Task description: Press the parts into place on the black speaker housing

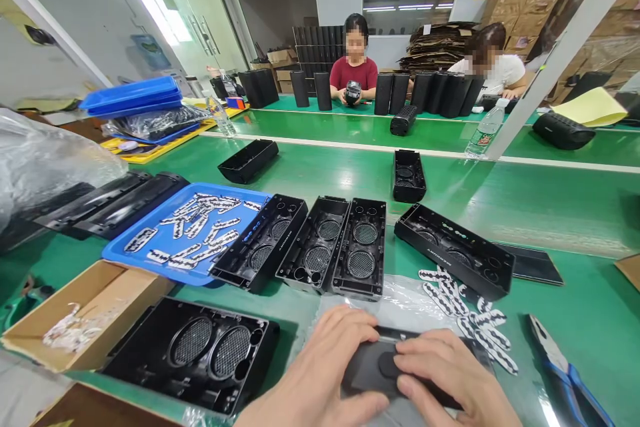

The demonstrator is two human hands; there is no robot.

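Low in the middle of the head view, a black speaker casing lies between my hands over a clear plastic bag. Its outer face is up, with a dark rounded patch near my right fingertips. My left hand grips its left side, fingers over the far edge and thumb at the near side. With bent fingers, my right hand presses and holds its right part, covering much of it. Just right of the bag lie several white-and-black strips. An open speaker shell with two round grilles stands beyond my hands.
Left are a blue tray of strips, a cardboard box and a larger shell. Pliers with blue handles lie right. A bottle stands by a slanted white post. Two people sit across the green table.
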